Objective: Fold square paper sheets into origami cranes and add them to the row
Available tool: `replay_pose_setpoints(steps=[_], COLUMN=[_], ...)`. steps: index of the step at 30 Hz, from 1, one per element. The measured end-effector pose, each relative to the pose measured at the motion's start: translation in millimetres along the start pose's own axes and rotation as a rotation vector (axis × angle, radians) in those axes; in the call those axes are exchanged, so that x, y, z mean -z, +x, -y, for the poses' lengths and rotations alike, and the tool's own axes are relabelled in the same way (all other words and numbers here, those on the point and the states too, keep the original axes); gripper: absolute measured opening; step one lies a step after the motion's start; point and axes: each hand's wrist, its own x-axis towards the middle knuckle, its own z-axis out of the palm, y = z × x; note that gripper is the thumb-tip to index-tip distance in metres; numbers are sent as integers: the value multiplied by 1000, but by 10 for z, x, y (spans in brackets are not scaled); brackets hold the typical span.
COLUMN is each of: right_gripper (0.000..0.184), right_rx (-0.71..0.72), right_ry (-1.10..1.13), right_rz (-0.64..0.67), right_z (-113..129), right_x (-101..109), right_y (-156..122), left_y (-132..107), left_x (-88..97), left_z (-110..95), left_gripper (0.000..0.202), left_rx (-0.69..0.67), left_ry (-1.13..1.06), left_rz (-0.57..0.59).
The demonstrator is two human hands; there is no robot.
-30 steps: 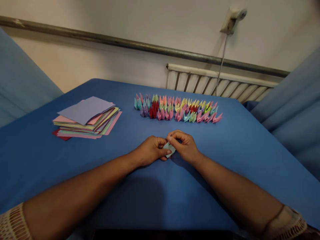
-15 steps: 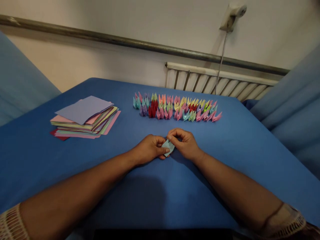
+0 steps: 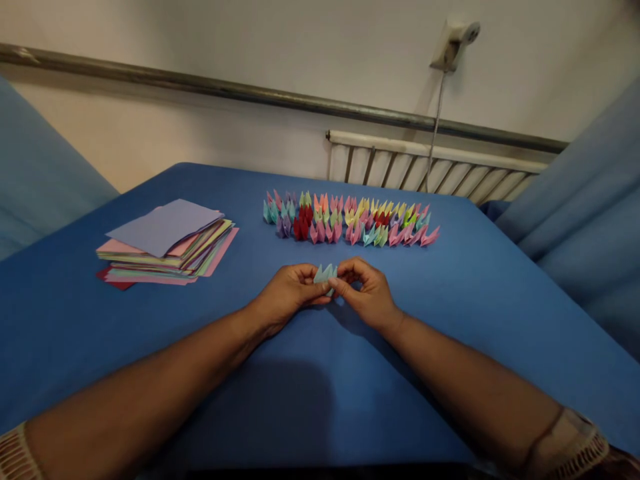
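My left hand [image 3: 286, 292] and my right hand [image 3: 366, 292] meet at the middle of the blue table [image 3: 475, 313]. Both pinch a small folded pale-teal paper piece [image 3: 325, 274] between fingertips, held just above the cloth with its points up. Beyond the hands stand rows of several small folded paper pieces [image 3: 350, 221] in pink, yellow, red, green and purple. A stack of coloured paper squares [image 3: 167, 244] lies to the left, a lilac sheet on top.
A white radiator [image 3: 430, 167] and a grey rail [image 3: 250, 93] run along the wall behind the table. A white fitting with a cable [image 3: 453, 43] hangs on the wall. Blue fabric [image 3: 590, 200] rises at the right and left sides.
Both hands have turned the teal piece from lying flat between the fingers to standing with its points up, and lifted it slightly. The view has tilted a little.
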Motion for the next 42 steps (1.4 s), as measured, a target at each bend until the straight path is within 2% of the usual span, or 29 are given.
replay_pose_setpoints(steps=[3,6,10,15,23,27,33,39,42], right_gripper=[11,11,13,19,20,24,27,22,19], right_rx=[61,79,-28,-144,-178,-193,-162,-184,-167], right_ry=[-55,-21,152,328,311,303,185,282,258], right_rz=[-13,11,32,-7,70,60,33,46,52], right_z=[3,4,7,25,-13,-9,-18,-106,-117], right_x=[-2,14,-2,-44,-35,-29,28,1,-11], right_y=[-2,5,-1,1,-5,-1,34,37,29], left_y=[-6,-15,-21,-33,-12,5,-4,3,12], left_x=[-16,-26,-24,-36,-42,-33,-12,25,33], left_z=[11,4,-19,-31,-10,13,-3,-12,-7], left_gripper=[31,30,32,31,28,29,31,33,33], left_rx=[-12,-27,-45,-48,-103,-131,-51,41,59], left_ry=[4,14,66,105,182,241,156,49,46], left_rz=[-13,-12,14,-2,-8,3,39,28,24])
